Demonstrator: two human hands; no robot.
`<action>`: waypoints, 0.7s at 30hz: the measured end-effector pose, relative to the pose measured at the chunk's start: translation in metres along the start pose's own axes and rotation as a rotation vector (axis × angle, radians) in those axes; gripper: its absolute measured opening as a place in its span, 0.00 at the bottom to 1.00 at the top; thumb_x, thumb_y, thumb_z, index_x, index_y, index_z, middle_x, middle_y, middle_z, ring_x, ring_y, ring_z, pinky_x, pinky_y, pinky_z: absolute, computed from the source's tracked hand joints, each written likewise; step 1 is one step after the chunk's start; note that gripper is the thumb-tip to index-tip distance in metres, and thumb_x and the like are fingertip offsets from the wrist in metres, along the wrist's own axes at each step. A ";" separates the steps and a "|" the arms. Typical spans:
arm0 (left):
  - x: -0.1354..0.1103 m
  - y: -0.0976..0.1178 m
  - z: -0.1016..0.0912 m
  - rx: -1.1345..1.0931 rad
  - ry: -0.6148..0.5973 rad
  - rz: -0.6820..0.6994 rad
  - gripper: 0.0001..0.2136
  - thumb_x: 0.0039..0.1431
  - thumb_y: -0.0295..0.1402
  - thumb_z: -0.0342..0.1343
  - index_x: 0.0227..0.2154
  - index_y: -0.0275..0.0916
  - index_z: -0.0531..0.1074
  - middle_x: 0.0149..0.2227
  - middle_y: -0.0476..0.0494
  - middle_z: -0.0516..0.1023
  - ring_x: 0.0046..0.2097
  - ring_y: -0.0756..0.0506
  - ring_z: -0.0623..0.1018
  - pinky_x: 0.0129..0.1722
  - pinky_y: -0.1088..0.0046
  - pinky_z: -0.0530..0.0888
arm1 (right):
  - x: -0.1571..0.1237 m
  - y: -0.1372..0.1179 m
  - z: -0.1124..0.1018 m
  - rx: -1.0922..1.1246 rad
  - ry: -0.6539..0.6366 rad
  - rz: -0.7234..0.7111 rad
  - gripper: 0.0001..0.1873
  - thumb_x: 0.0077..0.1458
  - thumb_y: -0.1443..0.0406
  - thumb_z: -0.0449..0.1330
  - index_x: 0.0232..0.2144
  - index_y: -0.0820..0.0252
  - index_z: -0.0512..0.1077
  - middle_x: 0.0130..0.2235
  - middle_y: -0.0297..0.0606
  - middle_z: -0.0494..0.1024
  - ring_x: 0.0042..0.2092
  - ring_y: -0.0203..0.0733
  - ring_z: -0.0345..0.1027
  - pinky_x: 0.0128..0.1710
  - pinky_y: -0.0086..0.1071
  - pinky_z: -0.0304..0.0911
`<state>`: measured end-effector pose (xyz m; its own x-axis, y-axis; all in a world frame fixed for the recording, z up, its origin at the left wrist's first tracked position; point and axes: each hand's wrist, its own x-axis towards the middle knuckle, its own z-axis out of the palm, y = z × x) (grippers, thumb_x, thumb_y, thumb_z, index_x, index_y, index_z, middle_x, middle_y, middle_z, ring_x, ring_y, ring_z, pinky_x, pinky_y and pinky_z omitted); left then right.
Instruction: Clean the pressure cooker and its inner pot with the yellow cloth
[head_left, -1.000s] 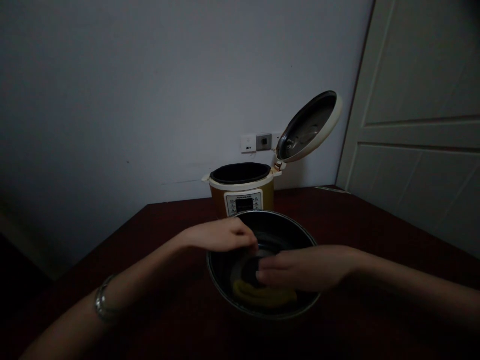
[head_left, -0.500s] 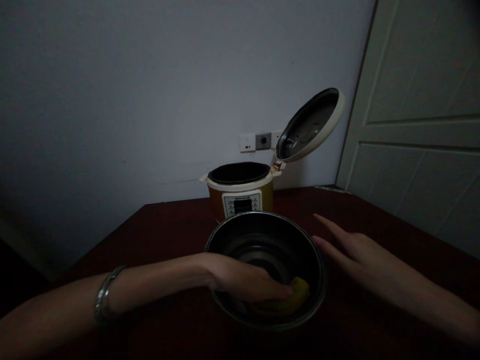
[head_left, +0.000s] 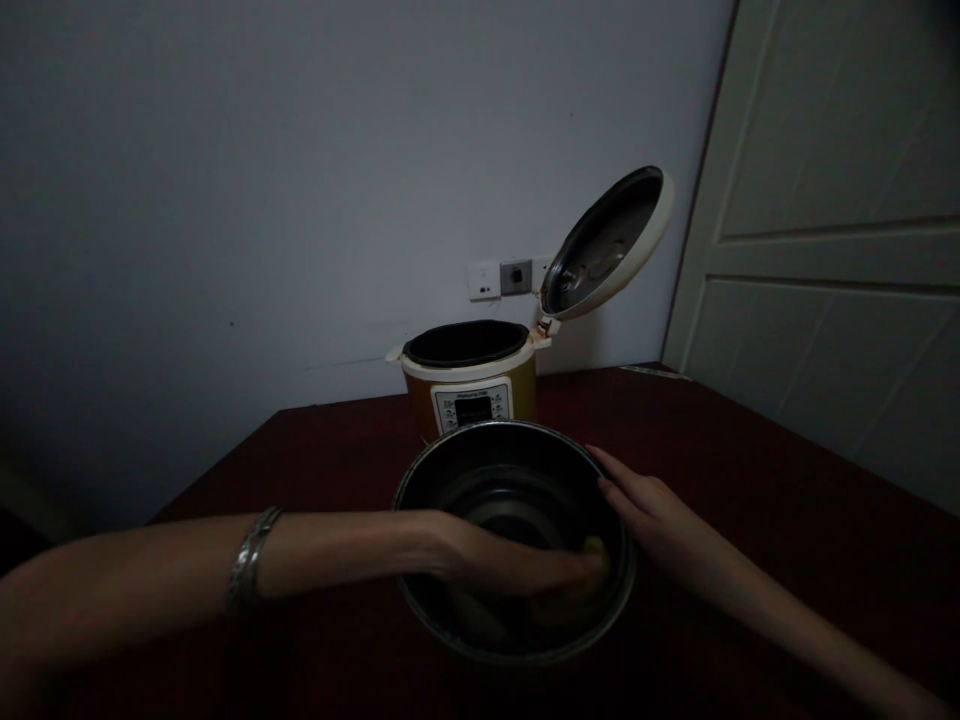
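Note:
A dark round cooker inner pot (head_left: 510,655) is tilted toward me, its mouth facing up. My left hand (head_left: 510,560), with a silver bracelet at the wrist, reaches inside and is closed on a yellow cloth (head_left: 596,550) pressed to the pot's right inner wall. Most of the cloth is hidden or dim, so its exact shape cannot be made out. At the right rim, my right hand (head_left: 645,510) grips the pot, its fingers over the edge. Behind the pot stands an electric cooker (head_left: 416,395) with its lid (head_left: 611,240) raised.
The cooker sits on a dark red table (head_left: 300,450) against a pale wall (head_left: 262,200). Wall sockets (head_left: 516,277) are behind it. A panelled door (head_left: 832,240) stands at the right. The scene is dim.
My right hand has moved left from beside the pot and taken hold of its rim. My left hand has shifted the cloth slightly along the inner wall. The view has turned a little.

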<state>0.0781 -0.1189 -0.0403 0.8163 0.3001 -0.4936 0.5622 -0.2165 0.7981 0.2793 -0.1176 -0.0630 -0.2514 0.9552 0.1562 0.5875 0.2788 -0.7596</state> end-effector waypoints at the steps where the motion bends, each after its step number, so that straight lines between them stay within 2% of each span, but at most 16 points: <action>1: -0.009 0.002 -0.004 0.005 -0.058 -0.075 0.26 0.63 0.43 0.28 0.58 0.40 0.58 0.52 0.47 0.69 0.53 0.48 0.70 0.48 0.69 0.68 | 0.001 0.002 0.002 -0.002 0.024 0.012 0.30 0.59 0.58 0.41 0.61 0.67 0.53 0.49 0.49 0.74 0.46 0.49 0.70 0.46 0.43 0.64; 3: -0.034 0.010 -0.015 0.062 -0.181 -0.242 0.27 0.63 0.42 0.28 0.57 0.36 0.61 0.51 0.43 0.71 0.52 0.45 0.71 0.48 0.66 0.69 | 0.001 0.004 0.004 0.011 0.048 0.011 0.30 0.59 0.58 0.41 0.61 0.66 0.53 0.49 0.48 0.74 0.45 0.48 0.71 0.45 0.43 0.65; 6: -0.068 0.027 -0.028 0.310 -0.234 -0.420 0.26 0.63 0.40 0.32 0.54 0.32 0.65 0.50 0.38 0.73 0.52 0.44 0.71 0.50 0.66 0.67 | 0.001 0.002 0.005 0.035 0.026 -0.032 0.29 0.58 0.58 0.41 0.60 0.64 0.56 0.50 0.47 0.73 0.45 0.47 0.71 0.44 0.41 0.66; 9: -0.081 0.033 -0.032 0.655 -0.153 -0.586 0.23 0.61 0.39 0.39 0.47 0.32 0.72 0.44 0.35 0.77 0.45 0.41 0.76 0.45 0.66 0.70 | 0.002 -0.005 0.002 0.056 0.045 -0.080 0.28 0.56 0.58 0.45 0.57 0.63 0.61 0.49 0.46 0.74 0.48 0.48 0.69 0.45 0.39 0.66; 11: -0.079 0.024 -0.032 0.902 -0.042 -0.672 0.20 0.57 0.39 0.44 0.41 0.33 0.76 0.40 0.34 0.79 0.42 0.39 0.77 0.44 0.62 0.71 | 0.002 -0.010 0.000 0.091 0.017 -0.078 0.29 0.55 0.59 0.47 0.57 0.63 0.62 0.45 0.46 0.76 0.46 0.48 0.71 0.43 0.38 0.67; 12: -0.076 0.016 -0.033 1.023 0.021 -0.677 0.17 0.55 0.37 0.48 0.39 0.34 0.77 0.40 0.33 0.79 0.44 0.38 0.76 0.47 0.60 0.69 | 0.003 -0.012 -0.002 0.113 -0.013 -0.065 0.29 0.54 0.59 0.48 0.57 0.64 0.61 0.42 0.45 0.77 0.43 0.47 0.72 0.41 0.37 0.68; 14: -0.068 -0.004 -0.040 1.233 0.140 -0.592 0.13 0.49 0.32 0.54 0.36 0.36 0.78 0.45 0.34 0.77 0.52 0.36 0.71 0.56 0.56 0.60 | 0.003 -0.014 -0.003 0.153 -0.069 -0.045 0.30 0.54 0.60 0.49 0.58 0.65 0.58 0.36 0.42 0.78 0.38 0.45 0.72 0.37 0.35 0.69; 16: -0.057 -0.023 -0.053 1.373 0.222 -0.412 0.14 0.47 0.27 0.54 0.37 0.42 0.77 0.51 0.42 0.73 0.58 0.42 0.65 0.61 0.61 0.52 | 0.004 -0.013 -0.004 0.179 -0.083 -0.045 0.31 0.53 0.60 0.51 0.59 0.65 0.58 0.31 0.39 0.77 0.34 0.42 0.72 0.32 0.31 0.69; 17: -0.049 -0.030 -0.060 1.447 0.251 -0.316 0.16 0.47 0.24 0.52 0.37 0.45 0.77 0.52 0.47 0.72 0.60 0.45 0.63 0.61 0.64 0.51 | 0.004 -0.012 -0.005 0.185 -0.083 -0.046 0.31 0.53 0.61 0.51 0.59 0.64 0.58 0.29 0.37 0.76 0.31 0.40 0.70 0.28 0.30 0.68; 19: -0.032 -0.036 -0.073 1.656 0.238 -0.125 0.22 0.46 0.20 0.48 0.39 0.50 0.76 0.54 0.54 0.70 0.61 0.50 0.60 0.61 0.68 0.53 | 0.005 -0.011 -0.005 0.186 -0.094 -0.037 0.31 0.52 0.60 0.52 0.59 0.63 0.58 0.25 0.33 0.73 0.24 0.36 0.66 0.20 0.26 0.64; 21: -0.011 -0.034 -0.079 1.943 0.152 0.045 0.26 0.45 0.18 0.44 0.42 0.53 0.74 0.56 0.60 0.67 0.62 0.55 0.55 0.59 0.69 0.59 | 0.005 -0.011 -0.005 0.171 -0.129 -0.014 0.33 0.52 0.59 0.51 0.59 0.64 0.56 0.23 0.31 0.70 0.19 0.33 0.61 0.14 0.24 0.59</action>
<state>0.0392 -0.0416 -0.0347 0.8754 0.3079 -0.3726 -0.0101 -0.7590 -0.6510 0.2750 -0.1152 -0.0509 -0.3612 0.9278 0.0935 0.4472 0.2603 -0.8557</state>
